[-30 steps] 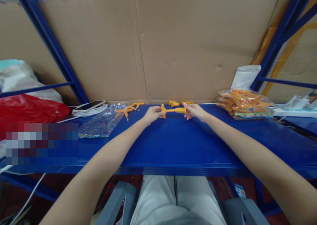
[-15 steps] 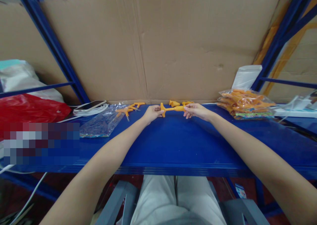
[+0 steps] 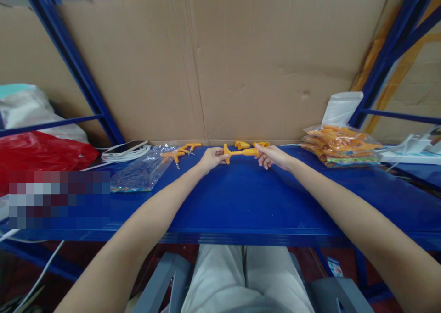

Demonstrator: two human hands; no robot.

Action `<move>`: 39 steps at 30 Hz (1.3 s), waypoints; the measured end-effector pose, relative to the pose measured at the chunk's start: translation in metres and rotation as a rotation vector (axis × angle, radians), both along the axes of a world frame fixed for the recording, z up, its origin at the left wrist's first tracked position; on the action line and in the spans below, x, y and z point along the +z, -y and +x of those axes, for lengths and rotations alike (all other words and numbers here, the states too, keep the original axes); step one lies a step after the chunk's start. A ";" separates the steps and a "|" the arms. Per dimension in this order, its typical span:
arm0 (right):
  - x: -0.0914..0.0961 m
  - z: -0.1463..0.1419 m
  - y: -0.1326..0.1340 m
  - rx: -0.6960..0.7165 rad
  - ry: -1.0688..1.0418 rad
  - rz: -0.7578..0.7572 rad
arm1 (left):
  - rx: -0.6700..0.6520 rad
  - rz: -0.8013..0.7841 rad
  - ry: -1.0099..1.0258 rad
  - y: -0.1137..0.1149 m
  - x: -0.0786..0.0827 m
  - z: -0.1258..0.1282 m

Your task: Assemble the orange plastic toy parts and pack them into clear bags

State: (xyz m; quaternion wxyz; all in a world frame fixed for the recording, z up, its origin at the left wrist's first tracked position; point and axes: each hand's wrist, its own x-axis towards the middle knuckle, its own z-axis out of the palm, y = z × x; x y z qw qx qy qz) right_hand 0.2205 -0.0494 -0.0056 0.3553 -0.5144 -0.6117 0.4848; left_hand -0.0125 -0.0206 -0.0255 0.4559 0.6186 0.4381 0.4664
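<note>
An orange plastic corkscrew (image 3: 237,153) lies level between my two hands, just over the blue shelf. Its T-shaped handle is pinched in the fingers of my left hand (image 3: 212,159). At the other end, my right hand (image 3: 272,157) grips the tip of its orange sleeve (image 3: 248,152) between thumb and finger, the other fingers loosely curled. The sleeve covers the end of the shaft, so the metal spiral is hidden. Behind the corkscrew lie two loose orange sleeves, one on the left (image 3: 242,144) and one partly behind my right hand (image 3: 262,144).
Loose orange corkscrews (image 3: 176,155) with bare metal spirals lie on the left beside a clear plastic bag (image 3: 134,173). A phone (image 3: 130,146) rests on coiled white cable. Bagged orange parts (image 3: 339,143) sit at right. Cardboard (image 3: 241,65) walls off the back of the blue shelf (image 3: 241,203).
My right hand has turned slightly at the sleeve's end, and its fingers are more curled. My left hand and the corkscrew's handle have hardly moved.
</note>
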 end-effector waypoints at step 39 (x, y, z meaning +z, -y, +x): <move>0.006 0.010 0.000 0.075 0.051 0.210 | -0.003 0.028 0.003 0.009 0.007 0.004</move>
